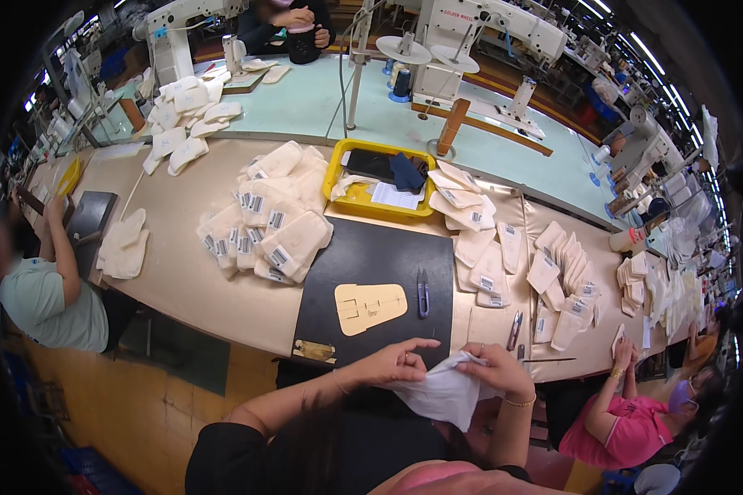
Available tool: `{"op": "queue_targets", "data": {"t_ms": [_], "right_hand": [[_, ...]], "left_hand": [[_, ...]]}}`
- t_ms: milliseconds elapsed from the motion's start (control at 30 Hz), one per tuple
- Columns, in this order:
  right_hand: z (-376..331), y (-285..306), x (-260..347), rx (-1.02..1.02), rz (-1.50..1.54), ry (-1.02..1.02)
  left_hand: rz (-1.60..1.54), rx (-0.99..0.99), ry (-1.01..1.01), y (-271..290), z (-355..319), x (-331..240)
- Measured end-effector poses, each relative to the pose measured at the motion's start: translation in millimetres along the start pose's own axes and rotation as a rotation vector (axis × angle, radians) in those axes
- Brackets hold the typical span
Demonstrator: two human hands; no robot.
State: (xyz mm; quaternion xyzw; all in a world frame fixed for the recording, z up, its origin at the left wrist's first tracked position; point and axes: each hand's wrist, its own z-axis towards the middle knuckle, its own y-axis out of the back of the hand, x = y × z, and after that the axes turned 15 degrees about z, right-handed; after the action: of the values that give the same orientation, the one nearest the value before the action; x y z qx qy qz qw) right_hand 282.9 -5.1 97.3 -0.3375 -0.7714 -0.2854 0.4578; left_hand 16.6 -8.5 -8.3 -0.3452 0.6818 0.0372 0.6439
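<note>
A thin, crumpled white cloth point(447, 391) hangs between my two hands, close to my body at the table's near edge. My left hand point(403, 363) pinches its left side, with the index finger stretched out. My right hand point(504, 369) is closed on the cloth's upper right part. Just beyond my hands lies a dark cutting mat point(322, 272) on the table. On it rest a flat, cream-yellow template point(373, 308) with cut slots and a pair of dark thread snips point(423, 295).
Piles of cream padded pieces point(274, 210) with labels flank a yellow tray point(336, 169) holding a dark flat object, paper and navy cloth. A small cutter point(515, 330) lies right of the mat. Sewing machines point(454, 49) stand beyond. Co-workers sit at left, right and far side.
</note>
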Motion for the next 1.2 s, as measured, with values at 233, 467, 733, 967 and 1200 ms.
{"op": "queue_targets", "data": {"t_ms": [233, 467, 733, 967, 1200], "right_hand": [[14.6, -2.7, 9.4, -0.032, 0.148, 0.121], [15.4, -6.8, -19.7, -0.335, 0.531, 0.18], [29.5, -30.1, -40.4, -0.307, 0.794, 0.042], [44.1, -40.8, -25.9, -0.264, 0.636, 0.26], [50.4, -33.0, -3.0, -0.401, 0.367, 0.253]], "left_hand": [[0.124, 0.08, 0.118, 16.1, -6.0, 8.3], [-0.19, -0.143, 0.242, 9.1, -12.3, -4.3], [-0.024, -0.393, 0.144, 35.9, -19.6, -24.4], [-0.038, -0.634, 0.054, 35.5, -32.4, -60.1], [0.312, -0.88, -0.215, 35.6, -45.7, -81.7]]}}
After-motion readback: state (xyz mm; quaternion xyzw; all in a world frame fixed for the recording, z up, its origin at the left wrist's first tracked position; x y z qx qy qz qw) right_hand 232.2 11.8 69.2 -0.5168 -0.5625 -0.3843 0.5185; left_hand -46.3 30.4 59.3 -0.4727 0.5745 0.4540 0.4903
